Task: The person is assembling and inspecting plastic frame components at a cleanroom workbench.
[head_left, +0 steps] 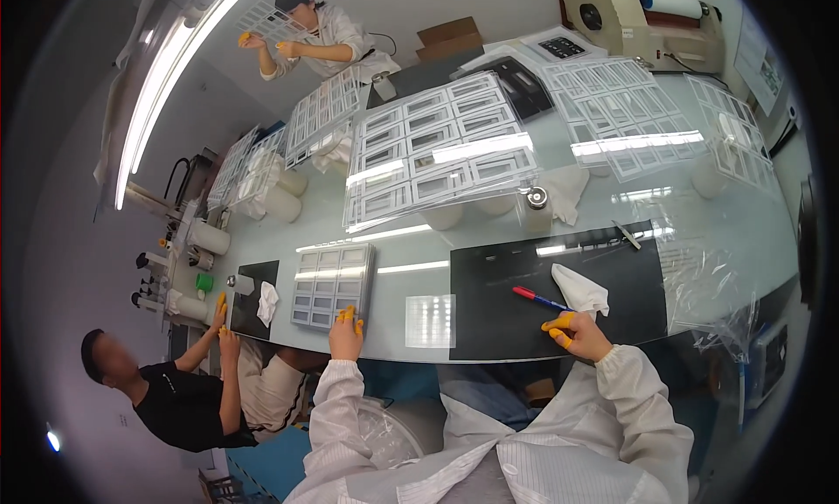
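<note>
Head view: the grey frame stack (329, 281) lies on the worktop (406, 247), ahead-left of the left hand (347, 333), which touches its near right corner. The right hand (580, 335) curls beside the red-capped marker (544, 300); neither grip is clear.

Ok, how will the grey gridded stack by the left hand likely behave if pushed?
The grey gridded stack will probably stay stiff, since its outline looks flat and even. Its visible thickness suggests some weight, though the material is unclear. Lying low and broad on the glossy tabletop, it seems likelier to slide than tip.
</note>
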### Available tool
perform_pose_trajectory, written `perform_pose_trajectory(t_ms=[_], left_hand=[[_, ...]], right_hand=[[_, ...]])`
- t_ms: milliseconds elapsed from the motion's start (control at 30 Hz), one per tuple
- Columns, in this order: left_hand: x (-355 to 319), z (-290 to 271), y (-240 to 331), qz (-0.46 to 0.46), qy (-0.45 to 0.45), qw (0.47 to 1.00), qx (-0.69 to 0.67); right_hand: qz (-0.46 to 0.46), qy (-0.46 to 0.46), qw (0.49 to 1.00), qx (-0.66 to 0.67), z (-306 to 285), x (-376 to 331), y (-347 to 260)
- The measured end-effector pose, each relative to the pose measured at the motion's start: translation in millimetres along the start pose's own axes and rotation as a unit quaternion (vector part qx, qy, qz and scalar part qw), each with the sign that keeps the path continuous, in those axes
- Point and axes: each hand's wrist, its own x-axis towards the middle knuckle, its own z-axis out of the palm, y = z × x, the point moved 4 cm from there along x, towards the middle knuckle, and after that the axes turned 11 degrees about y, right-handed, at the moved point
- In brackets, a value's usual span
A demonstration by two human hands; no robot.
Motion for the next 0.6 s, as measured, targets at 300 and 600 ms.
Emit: perform_pose_trajectory(t_ms=[300, 600], left_hand=[[10.3, 2.9, 0.0, 0.149, -0.011, 0.981, 0.127], [-62.5, -47.4, 97.3, 0.191, 0.022, 0.972, -0.139]], right_hand=[[0.007, -0.011, 1.000, 0.016, 1.7, -0.1, -4.6], [-0.019, 0.026, 0.999, 0.011, 7.1, -0.6, 11.2]])
